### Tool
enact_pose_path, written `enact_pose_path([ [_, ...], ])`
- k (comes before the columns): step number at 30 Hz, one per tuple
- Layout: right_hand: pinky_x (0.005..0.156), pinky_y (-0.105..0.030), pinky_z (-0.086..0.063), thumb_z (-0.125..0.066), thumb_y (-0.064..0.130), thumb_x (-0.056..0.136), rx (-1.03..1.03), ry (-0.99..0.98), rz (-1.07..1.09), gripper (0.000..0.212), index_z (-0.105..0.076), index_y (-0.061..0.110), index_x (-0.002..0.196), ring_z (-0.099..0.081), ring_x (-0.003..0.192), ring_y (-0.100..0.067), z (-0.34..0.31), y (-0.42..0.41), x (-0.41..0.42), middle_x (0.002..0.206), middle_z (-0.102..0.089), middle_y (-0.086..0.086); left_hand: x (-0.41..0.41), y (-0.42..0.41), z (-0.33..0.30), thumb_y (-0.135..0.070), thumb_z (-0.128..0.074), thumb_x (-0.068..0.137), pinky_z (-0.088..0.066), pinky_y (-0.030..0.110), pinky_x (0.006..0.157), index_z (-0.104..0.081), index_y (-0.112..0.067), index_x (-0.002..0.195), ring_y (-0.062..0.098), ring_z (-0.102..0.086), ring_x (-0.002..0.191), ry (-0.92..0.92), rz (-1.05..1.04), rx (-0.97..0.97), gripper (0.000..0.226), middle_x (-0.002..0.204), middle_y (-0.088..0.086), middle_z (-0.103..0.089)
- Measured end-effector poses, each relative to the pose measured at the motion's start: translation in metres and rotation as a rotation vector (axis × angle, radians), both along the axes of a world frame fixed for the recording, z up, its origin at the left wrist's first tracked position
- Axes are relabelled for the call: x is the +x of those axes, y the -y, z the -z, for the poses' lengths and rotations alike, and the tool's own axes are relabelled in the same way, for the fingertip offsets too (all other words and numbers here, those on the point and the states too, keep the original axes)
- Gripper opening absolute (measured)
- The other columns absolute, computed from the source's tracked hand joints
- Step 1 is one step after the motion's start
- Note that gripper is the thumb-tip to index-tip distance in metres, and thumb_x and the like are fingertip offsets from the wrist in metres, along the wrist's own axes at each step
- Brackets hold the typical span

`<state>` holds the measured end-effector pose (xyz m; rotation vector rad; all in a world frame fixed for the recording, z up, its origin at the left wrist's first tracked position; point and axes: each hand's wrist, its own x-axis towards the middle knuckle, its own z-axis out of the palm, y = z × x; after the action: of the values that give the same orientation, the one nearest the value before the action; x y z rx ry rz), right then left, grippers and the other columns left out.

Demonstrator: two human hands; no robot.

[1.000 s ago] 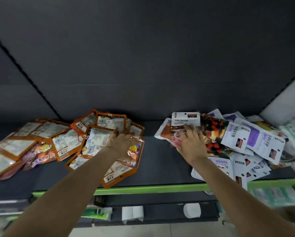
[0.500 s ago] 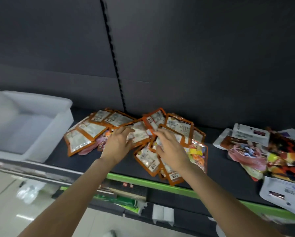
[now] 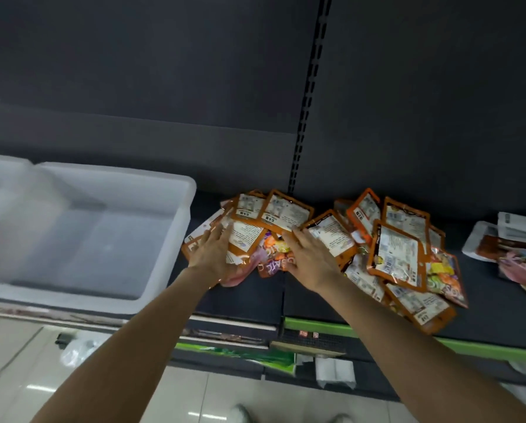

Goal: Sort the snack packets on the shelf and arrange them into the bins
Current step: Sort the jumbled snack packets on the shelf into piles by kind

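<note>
Both hands are down on the heap of orange-edged snack packets (image 3: pixel 331 239) lying on the dark shelf (image 3: pixel 499 306), and the step in hand looks like gathering a batch of one kind. The left hand (image 3: pixel 214 254) lies with fingers fairly straight over the left end of the heap, pressing on a packet; the right hand (image 3: pixel 309 257) rests with fingers spread on the packets at the middle. Whether either thumb hooks under a packet I cannot tell.

The next move probably calls for closing the two hands toward each other to bunch the packets, then lifting them left into the white bin (image 3: pixel 170 233), which stands on the shelf just beside the heap and appears to hold nothing.

Counts: one bin wholly in view (a second white edge shows at far left, blurred). Roughly a dozen orange packets show, overlapping too much for an exact tally. A separate pile of white and pink packets (image 3: pixel 511 248) lies at the right edge, cropped.
</note>
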<state>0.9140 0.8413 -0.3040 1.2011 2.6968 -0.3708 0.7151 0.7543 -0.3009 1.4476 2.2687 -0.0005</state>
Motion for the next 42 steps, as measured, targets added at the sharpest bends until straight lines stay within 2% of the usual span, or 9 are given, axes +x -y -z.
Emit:
enact_pose_path([
  [4, 0.119, -0.041, -0.015, -0.04, 0.037, 0.099, 0.012, 0.032, 0.035, 0.066, -0.001, 0.025, 0.152, -0.004, 0.147, -0.023, 0.001, 0.009, 0.002, 0.159, -0.003, -0.002, -0.006, 0.002, 0.0, -0.032, -0.061, 0.09, -0.035, 0.043, 0.108, -0.017, -0.024, 0.15, 0.032, -0.032, 0.137, -0.139, 0.076, 0.043, 0.074, 0.153, 0.007, -0.028],
  [7, 0.118, -0.043, -0.017, -0.045, 0.038, 0.097, 0.024, -0.01, 0.104, 0.068, -0.005, 0.025, 0.151, -0.008, 0.146, -0.023, -0.003, 0.015, -0.005, 0.159, -0.008, -0.003, -0.014, -0.011, -0.008, -0.013, -0.052, 0.094, -0.047, 0.037, 0.095, -0.044, -0.02, 0.135, 0.029, -0.055, 0.116, -0.211, 0.086, 0.196, 0.043, 0.128, 0.011, -0.057],
  [10, 0.118, -0.045, -0.018, -0.053, 0.036, 0.094, 0.064, -0.073, 0.111, 0.071, -0.011, 0.026, 0.151, -0.012, 0.145, -0.023, -0.004, 0.02, -0.012, 0.157, -0.012, -0.004, -0.022, -0.027, -0.02, -0.006, -0.049, 0.093, -0.051, 0.037, 0.084, -0.057, -0.013, 0.117, 0.03, -0.063, 0.099, -0.195, 0.076, 0.273, 0.026, 0.111, 0.013, -0.064],
  [13, 0.118, -0.039, -0.019, -0.058, 0.03, 0.091, 0.099, -0.177, 0.032, 0.066, -0.025, 0.025, 0.148, -0.018, 0.144, -0.02, -0.005, 0.023, -0.023, 0.155, -0.019, -0.003, -0.036, -0.037, -0.024, -0.006, -0.048, 0.093, -0.051, 0.037, 0.084, -0.055, -0.017, 0.123, 0.032, -0.063, 0.098, -0.132, 0.064, 0.301, 0.033, 0.112, 0.013, -0.064],
  [16, 0.113, -0.035, -0.027, -0.058, 0.03, 0.092, 0.067, -0.242, 0.001, 0.055, -0.037, 0.024, 0.141, -0.024, 0.141, -0.019, -0.003, 0.027, -0.039, 0.152, -0.026, -0.001, -0.038, -0.031, -0.02, -0.015, -0.053, 0.094, -0.047, 0.037, 0.095, -0.047, -0.026, 0.136, 0.029, -0.055, 0.116, 0.01, 0.084, 0.218, 0.044, 0.129, 0.008, -0.057],
  [20, 0.101, -0.03, -0.041, -0.064, 0.02, 0.087, 0.162, -0.396, 0.129, 0.041, -0.048, 0.011, 0.123, -0.044, 0.127, -0.021, 0.001, 0.03, -0.051, 0.136, -0.044, -0.006, -0.025, -0.001, -0.003, -0.042, -0.062, 0.087, -0.015, 0.043, 0.117, -0.021, -0.029, 0.149, 0.024, -0.007, 0.147, 0.023, 0.117, 0.226, 0.076, 0.159, -0.001, -0.012],
  [25, 0.106, -0.035, -0.04, -0.063, 0.031, 0.088, 0.102, -0.225, -0.006, 0.05, -0.042, 0.018, 0.132, -0.029, 0.139, -0.022, 0.003, 0.026, -0.049, 0.154, -0.018, -0.004, -0.027, 0.015, 0.017, -0.062, -0.067, 0.073, -0.003, 0.051, 0.116, 0.009, -0.033, 0.15, 0.026, 0.016, 0.145, -0.015, 0.224, 0.035, 0.112, 0.158, -0.002, 0.017],
  [33, 0.113, -0.038, -0.026, -0.057, 0.035, 0.092, -0.002, -0.171, 0.042, 0.053, -0.04, 0.023, 0.14, -0.018, 0.144, -0.02, 0.007, 0.031, -0.047, 0.157, -0.014, 0.001, -0.037, 0.006, 0.017, -0.052, -0.071, 0.076, -0.015, 0.053, 0.117, 0.004, -0.033, 0.15, 0.025, 0.009, 0.147, 0.027, 0.157, 0.048, 0.107, 0.159, -0.003, 0.013],
  [42, 0.115, -0.044, -0.021, -0.061, 0.027, 0.091, 0.06, -0.26, 0.308, 0.032, -0.06, 0.003, 0.111, -0.029, 0.136, -0.024, 0.018, 0.042, -0.081, 0.145, -0.03, -0.008, -0.034, 0.009, 0.023, -0.048, -0.069, 0.08, -0.014, 0.052, 0.117, 0.001, -0.033, 0.15, 0.024, 0.008, 0.147, 0.024, 0.128, 0.093, 0.1, 0.159, -0.003, 0.01],
])
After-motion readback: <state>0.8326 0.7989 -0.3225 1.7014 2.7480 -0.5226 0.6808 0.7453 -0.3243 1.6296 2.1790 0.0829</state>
